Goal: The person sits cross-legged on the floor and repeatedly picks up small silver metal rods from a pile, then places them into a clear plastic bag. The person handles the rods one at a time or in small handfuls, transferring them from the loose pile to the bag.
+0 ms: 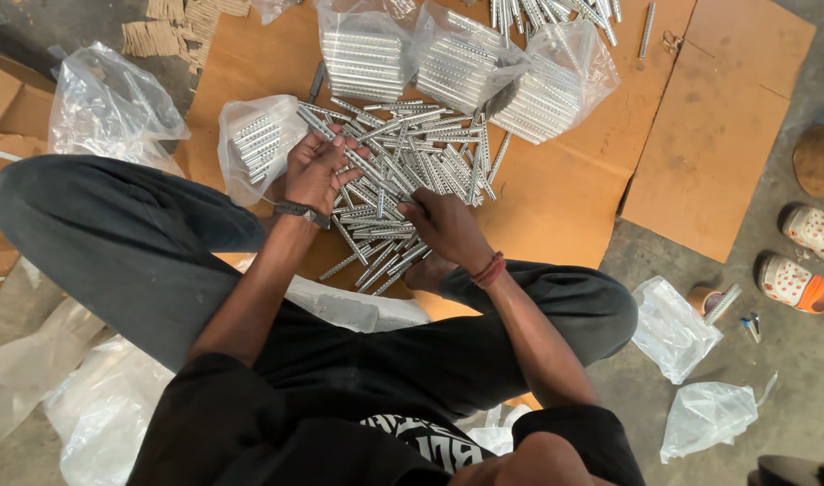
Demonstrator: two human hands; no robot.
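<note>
Left hand (pixel 315 171) is gripping several perforated metal rods (pixel 349 153); right hand (pixel 443 225) is pinching rods from the loose pile (pixel 421 153) on cardboard (pixel 556 198).

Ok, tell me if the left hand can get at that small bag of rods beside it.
Probably yes. The left hand holds a few rods right beside the small bag of rods, whose open side faces it, and nothing lies between them. The hand's grip is already full, though.
</note>
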